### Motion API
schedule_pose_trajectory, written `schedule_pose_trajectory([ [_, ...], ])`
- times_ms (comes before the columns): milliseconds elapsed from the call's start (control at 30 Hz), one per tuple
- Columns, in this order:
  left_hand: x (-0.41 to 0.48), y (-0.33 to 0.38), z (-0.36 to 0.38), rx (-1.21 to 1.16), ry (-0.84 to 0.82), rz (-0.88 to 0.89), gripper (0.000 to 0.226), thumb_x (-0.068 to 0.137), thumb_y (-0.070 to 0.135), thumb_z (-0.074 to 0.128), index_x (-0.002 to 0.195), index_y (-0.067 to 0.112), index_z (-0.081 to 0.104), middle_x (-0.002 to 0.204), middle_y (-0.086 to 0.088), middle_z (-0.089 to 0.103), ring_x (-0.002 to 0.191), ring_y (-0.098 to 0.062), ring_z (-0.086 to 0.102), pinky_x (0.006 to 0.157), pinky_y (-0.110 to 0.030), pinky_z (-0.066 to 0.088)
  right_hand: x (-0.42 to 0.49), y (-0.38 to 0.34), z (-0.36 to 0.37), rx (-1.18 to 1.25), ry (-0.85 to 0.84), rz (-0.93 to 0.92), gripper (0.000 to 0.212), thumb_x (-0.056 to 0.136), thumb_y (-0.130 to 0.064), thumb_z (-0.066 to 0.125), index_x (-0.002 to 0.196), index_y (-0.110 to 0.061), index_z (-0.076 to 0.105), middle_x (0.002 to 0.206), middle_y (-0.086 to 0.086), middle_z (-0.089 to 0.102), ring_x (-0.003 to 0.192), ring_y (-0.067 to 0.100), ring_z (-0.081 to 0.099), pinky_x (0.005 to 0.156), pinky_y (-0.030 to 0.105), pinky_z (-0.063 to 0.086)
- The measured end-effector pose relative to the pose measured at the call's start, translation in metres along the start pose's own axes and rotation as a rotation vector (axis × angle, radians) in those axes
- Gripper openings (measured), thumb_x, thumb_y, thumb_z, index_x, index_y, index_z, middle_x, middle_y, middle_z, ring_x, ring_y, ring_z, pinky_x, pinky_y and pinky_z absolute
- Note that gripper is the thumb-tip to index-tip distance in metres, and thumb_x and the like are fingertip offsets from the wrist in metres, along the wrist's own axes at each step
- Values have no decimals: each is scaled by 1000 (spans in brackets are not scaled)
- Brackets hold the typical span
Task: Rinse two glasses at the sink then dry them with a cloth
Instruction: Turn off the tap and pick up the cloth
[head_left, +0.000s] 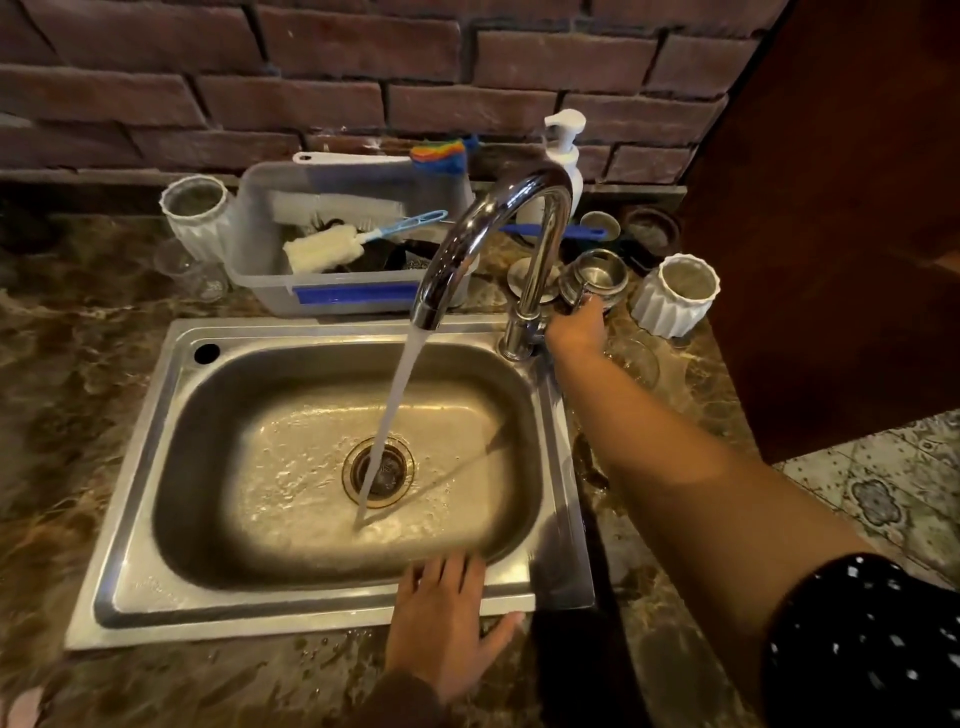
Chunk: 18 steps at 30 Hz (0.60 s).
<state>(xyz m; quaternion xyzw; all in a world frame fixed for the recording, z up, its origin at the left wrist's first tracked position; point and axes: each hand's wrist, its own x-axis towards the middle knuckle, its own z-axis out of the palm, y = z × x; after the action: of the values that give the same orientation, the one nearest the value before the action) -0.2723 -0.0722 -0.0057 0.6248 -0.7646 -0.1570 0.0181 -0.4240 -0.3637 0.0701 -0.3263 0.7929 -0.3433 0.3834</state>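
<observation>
While water (395, 405) runs from tap (498, 218) into sink (156, 467) | left hand (441, 618) flat, open, on its rim | right hand (576, 330) grips lever (571, 291) | glass (634, 361) beside it on worktop (78, 389), second glass (189, 270) far left

Clear tub (260, 234) on marbled table (78, 364) held white bottle brush (322, 250). White pump bottle (566, 150) stood to its right, near brick wall (337, 47).
</observation>
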Motion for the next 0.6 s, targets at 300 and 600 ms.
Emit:
schedule_pose_trajectory([
  [300,5,0,5,33,50,16,68,75,78,53,108,22,72,99,1,71,88,-24,68,75,-45,59,0,22,18,181,49,-8,66,99,-7,53,154,-34,27,144,14,48,128,31,52,108,45,43],
  [600,4,-1,5,32,55,20,67,76,79,54,109,23,71,98,2,70,88,-23,68,75,-44,60,-4,43,15,253,-17,-160,62,102,-10,48,156,-28,23,155,9,39,143,25,37,121,42,28],
])
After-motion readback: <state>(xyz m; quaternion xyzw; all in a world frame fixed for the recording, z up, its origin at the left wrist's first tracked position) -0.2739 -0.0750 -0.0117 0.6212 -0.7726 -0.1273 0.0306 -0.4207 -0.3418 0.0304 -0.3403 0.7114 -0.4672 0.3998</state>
